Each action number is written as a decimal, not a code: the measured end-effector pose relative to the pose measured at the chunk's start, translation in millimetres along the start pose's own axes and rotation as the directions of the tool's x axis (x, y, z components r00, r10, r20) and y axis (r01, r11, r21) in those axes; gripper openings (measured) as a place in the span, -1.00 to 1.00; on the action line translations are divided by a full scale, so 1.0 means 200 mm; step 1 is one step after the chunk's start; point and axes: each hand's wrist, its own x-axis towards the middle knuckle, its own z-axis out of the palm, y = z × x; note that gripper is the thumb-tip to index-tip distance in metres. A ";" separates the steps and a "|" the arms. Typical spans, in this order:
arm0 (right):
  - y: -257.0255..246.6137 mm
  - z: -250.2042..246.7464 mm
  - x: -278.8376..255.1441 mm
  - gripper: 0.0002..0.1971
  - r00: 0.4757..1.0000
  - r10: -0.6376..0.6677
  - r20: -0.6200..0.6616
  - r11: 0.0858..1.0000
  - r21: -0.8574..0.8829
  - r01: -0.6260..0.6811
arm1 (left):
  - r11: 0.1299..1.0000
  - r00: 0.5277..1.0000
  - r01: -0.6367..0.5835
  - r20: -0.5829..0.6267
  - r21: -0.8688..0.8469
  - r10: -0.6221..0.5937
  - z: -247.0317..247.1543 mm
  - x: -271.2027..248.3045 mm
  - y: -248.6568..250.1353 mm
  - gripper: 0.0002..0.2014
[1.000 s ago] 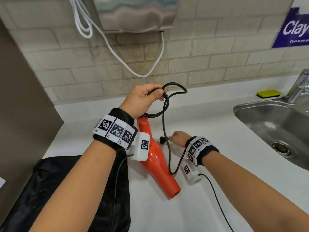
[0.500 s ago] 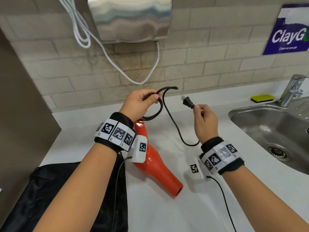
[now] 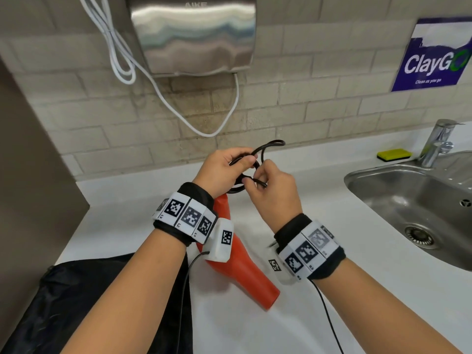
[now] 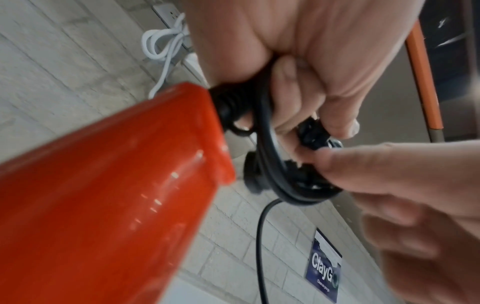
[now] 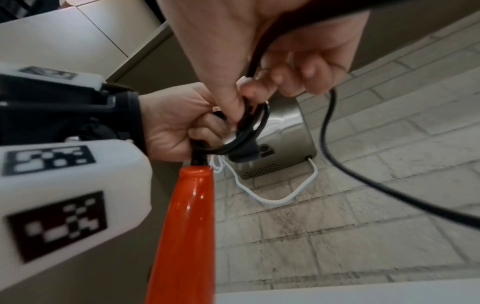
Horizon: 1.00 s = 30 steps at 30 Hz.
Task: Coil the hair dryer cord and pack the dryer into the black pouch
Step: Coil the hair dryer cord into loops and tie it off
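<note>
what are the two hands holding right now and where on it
Left hand grips the black cord by its coiled loops above the dryer; right hand pinches the cord's plug end against the coil.

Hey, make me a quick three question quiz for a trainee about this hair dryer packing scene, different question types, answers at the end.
1. True or false: the orange hair dryer is already inside the black pouch.
2. Which hand grips the coiled cord at the handle end? A) left hand B) right hand
3. Fill in: a yellow ____ lies near the faucet.

Key
1. False; the dryer is outside the pouch, above the counter.
2. A; the left hand grips the loops while the right hand pinches the plug end.
3. sponge.
</note>
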 end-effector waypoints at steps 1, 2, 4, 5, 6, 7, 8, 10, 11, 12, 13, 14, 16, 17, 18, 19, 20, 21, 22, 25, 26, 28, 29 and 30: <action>-0.01 0.02 0.01 -0.79 0.999 0.032 -0.038 0.998 0.051 -0.030 | 1.000 1.000 0.000 0.017 -0.014 0.000 0.00 0.00 0.01 -0.79; -0.01 0.03 0.03 -0.75 0.996 0.067 -0.067 0.991 0.118 -0.059 | 1.000 0.999 -0.005 0.038 -0.022 0.006 0.00 -0.01 0.01 -0.78; -0.01 0.07 0.07 -0.76 0.989 0.142 -0.042 0.956 0.264 -0.126 | 1.000 0.997 -0.026 0.078 -0.007 0.026 -0.01 -0.01 0.01 -0.77; 0.00 0.09 0.08 -0.79 0.986 0.166 0.014 0.934 0.320 -0.161 | 0.999 0.996 -0.034 0.087 -0.004 0.035 -0.01 -0.02 0.01 -0.75; -0.01 0.10 0.09 -0.78 0.983 0.169 0.071 0.914 0.362 -0.183 | 0.999 0.995 -0.040 0.089 -0.011 0.041 -0.01 -0.02 0.02 -0.72; 0.00 0.11 0.09 -0.76 0.980 0.159 0.115 0.897 0.397 -0.192 | 0.999 0.995 -0.044 0.087 -0.020 0.046 -0.02 -0.03 0.02 -0.71; 0.00 0.11 0.10 -0.77 0.979 0.138 0.153 0.874 0.445 -0.193 | 0.998 0.995 -0.051 0.085 -0.022 0.053 -0.03 -0.03 0.02 -0.70; 0.02 0.10 0.09 -0.82 0.962 0.079 0.260 0.798 0.563 -0.217 | 0.999 0.995 -0.054 0.078 -0.008 0.054 -0.04 -0.04 0.01 -0.73; 0.04 0.10 0.09 -0.83 0.940 0.060 0.335 0.753 0.603 -0.263 | 0.999 0.997 -0.054 0.061 0.001 0.054 -0.06 -0.04 0.00 -0.75; 0.07 0.09 0.10 -0.80 0.910 0.066 0.410 0.717 0.615 -0.329 | 0.999 0.998 -0.054 0.038 0.003 0.054 -0.08 -0.04 -0.01 -0.77; 0.10 0.09 0.10 -0.77 0.876 0.091 0.474 0.688 0.606 -0.400 | 0.999 0.999 -0.050 0.012 -0.001 0.050 -0.09 -0.04 -0.02 -0.78; 0.13 0.09 0.09 -0.77 0.850 0.118 0.514 0.680 0.582 -0.446 | 0.999 0.999 -0.046 -0.004 -0.015 0.045 -0.10 -0.04 -0.03 -0.78; 0.19 0.08 0.08 -0.77 0.843 0.139 0.520 0.777 0.471 -0.419 | 0.998 0.999 -0.040 0.000 -0.046 0.040 -0.12 -0.05 -0.03 -0.79; 0.22 0.09 0.06 -0.77 0.843 0.131 0.522 0.841 0.392 -0.374 | 0.998 0.999 -0.037 0.010 -0.057 0.038 -0.12 -0.05 -0.03 -0.79; 0.25 0.10 0.05 -0.78 0.836 0.131 0.533 0.886 0.316 -0.340 | 0.997 0.999 -0.033 0.022 -0.067 0.035 -0.11 -0.05 -0.03 -0.78; 0.28 0.11 0.04 -0.81 0.827 0.146 0.543 0.912 0.251 -0.326 | 0.997 0.999 -0.033 0.031 -0.072 0.035 -0.11 -0.06 -0.02 -0.78; 0.30 0.12 0.03 -0.82 0.821 0.182 0.542 0.926 0.186 -0.328 | 0.997 0.999 -0.034 0.039 -0.073 0.037 -0.10 -0.06 -0.02 -0.79; 0.33 0.13 0.02 -0.84 0.818 0.225 0.530 0.931 0.131 -0.341 | 0.997 0.998 -0.035 0.045 -0.067 0.038 -0.10 -0.06 -0.02 -0.79; 0.34 0.13 0.02 -0.86 0.818 0.266 0.510 0.933 0.077 -0.351 | 0.998 0.998 -0.036 0.052 -0.058 0.039 -0.09 -0.06 -0.01 -0.79; 0.35 0.15 0.02 -0.83 0.851 0.286 0.441 0.954 -0.047 -0.296 | 0.999 0.998 -0.029 0.058 -0.037 0.031 -0.09 -0.06 -0.01 -0.80; 0.35 0.15 0.02 -0.80 0.866 0.275 0.417 0.960 -0.063 -0.275 | 0.999 0.998 -0.028 0.055 -0.036 0.030 -0.09 -0.06 -0.01 -0.81; 0.34 0.14 0.02 -0.82 0.912 0.235 0.336 0.971 -0.032 -0.238 | 0.999 0.999 -0.028 0.038 -0.043 0.029 -0.09 -0.06 -0.01 -0.81; 0.33 0.12 0.01 -0.90 0.940 0.204 0.274 0.977 0.010 -0.215 | 0.998 0.999 -0.029 0.030 -0.055 0.031 -0.09 -0.06 -0.01 -0.81; 0.32 0.10 0.00 -0.88 0.966 0.176 0.188 0.980 0.057 -0.189 | 0.997 0.999 -0.028 0.023 -0.073 0.030 -0.09 -0.07 0.00 -0.80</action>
